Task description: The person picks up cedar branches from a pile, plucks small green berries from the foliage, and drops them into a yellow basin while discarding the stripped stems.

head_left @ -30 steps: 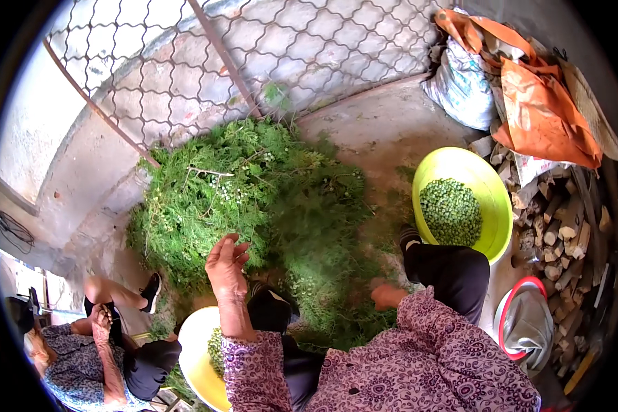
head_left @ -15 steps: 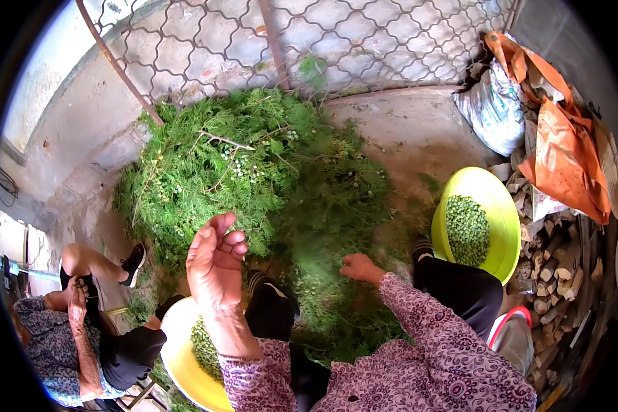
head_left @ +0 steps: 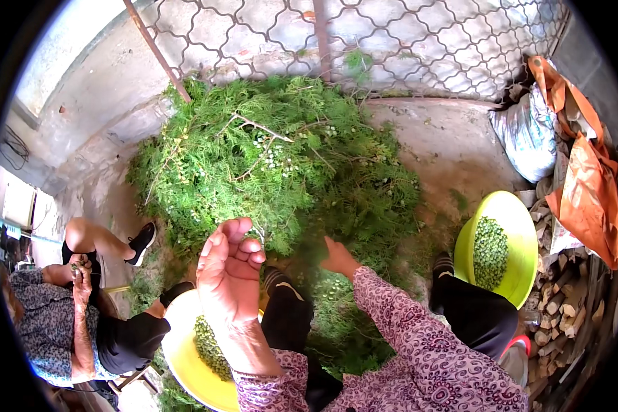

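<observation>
My left hand is raised palm up above the yellow basin, its fingers loosely curled and apart, the palm showing bare. That basin, partly hidden by my left forearm, holds small green berries. To its right my right hand is closed, low over the greenery, with blurred green beside its fingertips; what it grips cannot be made out. Beyond both hands spreads a big heap of feathery evergreen branches with pale berries and a bare forked twig. More cut greenery lies between my legs.
A lime-green basin of green berries stands right of my right leg. Beyond it are stacked firewood, a white sack and orange sheeting. A seated person is at the left. A metal lattice borders the back.
My right hand has moved left, closer to my left hand. The left hand keeps its raised, cupped pose. The whole view has shifted, so the surroundings appear further right and mostly lower.
</observation>
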`<state>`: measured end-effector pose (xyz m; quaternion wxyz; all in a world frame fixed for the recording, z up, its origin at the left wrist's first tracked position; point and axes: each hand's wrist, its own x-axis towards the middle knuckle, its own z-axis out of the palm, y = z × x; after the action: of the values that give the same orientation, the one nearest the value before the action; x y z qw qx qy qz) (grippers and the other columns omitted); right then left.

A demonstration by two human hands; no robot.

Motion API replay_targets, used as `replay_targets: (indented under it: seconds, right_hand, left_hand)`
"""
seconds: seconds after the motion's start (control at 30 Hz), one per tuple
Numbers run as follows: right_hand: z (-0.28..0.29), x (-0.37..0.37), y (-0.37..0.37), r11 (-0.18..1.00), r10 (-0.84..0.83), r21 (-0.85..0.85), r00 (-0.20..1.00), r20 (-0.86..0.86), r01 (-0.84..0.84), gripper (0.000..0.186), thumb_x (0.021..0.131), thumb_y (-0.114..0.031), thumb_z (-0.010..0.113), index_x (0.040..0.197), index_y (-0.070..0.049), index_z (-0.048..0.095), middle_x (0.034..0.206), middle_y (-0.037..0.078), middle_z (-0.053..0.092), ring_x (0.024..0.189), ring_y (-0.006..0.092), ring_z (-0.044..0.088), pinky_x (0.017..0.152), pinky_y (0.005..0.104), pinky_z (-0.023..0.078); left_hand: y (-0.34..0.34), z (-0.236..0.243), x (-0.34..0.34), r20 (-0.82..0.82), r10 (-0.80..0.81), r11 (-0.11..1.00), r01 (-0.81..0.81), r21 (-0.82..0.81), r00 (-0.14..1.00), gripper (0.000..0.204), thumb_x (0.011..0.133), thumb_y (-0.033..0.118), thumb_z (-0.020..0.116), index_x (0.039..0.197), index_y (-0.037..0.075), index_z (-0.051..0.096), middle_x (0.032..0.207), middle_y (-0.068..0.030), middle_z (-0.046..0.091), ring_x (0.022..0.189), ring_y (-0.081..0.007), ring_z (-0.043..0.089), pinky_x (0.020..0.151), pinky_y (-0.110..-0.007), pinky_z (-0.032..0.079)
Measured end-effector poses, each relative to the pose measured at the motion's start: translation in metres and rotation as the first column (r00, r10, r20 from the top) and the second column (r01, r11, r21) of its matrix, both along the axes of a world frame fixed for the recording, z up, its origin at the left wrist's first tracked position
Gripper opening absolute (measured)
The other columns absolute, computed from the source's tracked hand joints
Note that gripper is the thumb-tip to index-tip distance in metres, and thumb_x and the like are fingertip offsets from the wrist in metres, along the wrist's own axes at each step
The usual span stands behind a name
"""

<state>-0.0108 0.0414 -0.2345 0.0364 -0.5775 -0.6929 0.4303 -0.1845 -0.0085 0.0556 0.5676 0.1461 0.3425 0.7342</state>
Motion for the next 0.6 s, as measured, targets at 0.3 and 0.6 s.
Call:
replay_targets:
  seconds: [0.3, 0.6]
  right_hand:
    - [0.000, 0.038, -0.008, 0.996, -0.006, -0.084, 0.999, 0.047, 0.010, 0.035, 0.075, -0.027, 0.055, 0.094, 0.002, 0.059, 0.086, 0.018, 0.059, 0.082, 0.0317, 0.056, 0.074, 0.0397, 0.044]
    - [0.062, 0.059, 0.058, 0.802, -0.505, 0.267, 0.845, -0.174, 0.534, 0.048, 0.073, -0.025, 0.062, 0.108, 0.005, 0.048, 0.089, 0.019, 0.059, 0.079, 0.0300, 0.057, 0.070, 0.0399, 0.045]
  left_hand:
    - [0.003, -0.002, 0.002, 0.036, 0.000, 1.000, 0.001, -0.010, 0.999, 0.022, 0.085, 0.017, 0.055, 0.097, 0.000, 0.057, 0.091, -0.0132, 0.062, 0.070, -0.0194, 0.057, 0.061, -0.029, 0.045]
    - [0.004, -0.006, 0.006, 0.049, -0.029, 0.999, 0.028, 0.030, 0.998, 0.021, 0.084, 0.017, 0.055, 0.096, 0.000, 0.057, 0.091, -0.0132, 0.062, 0.070, -0.0190, 0.057, 0.061, -0.029, 0.046]
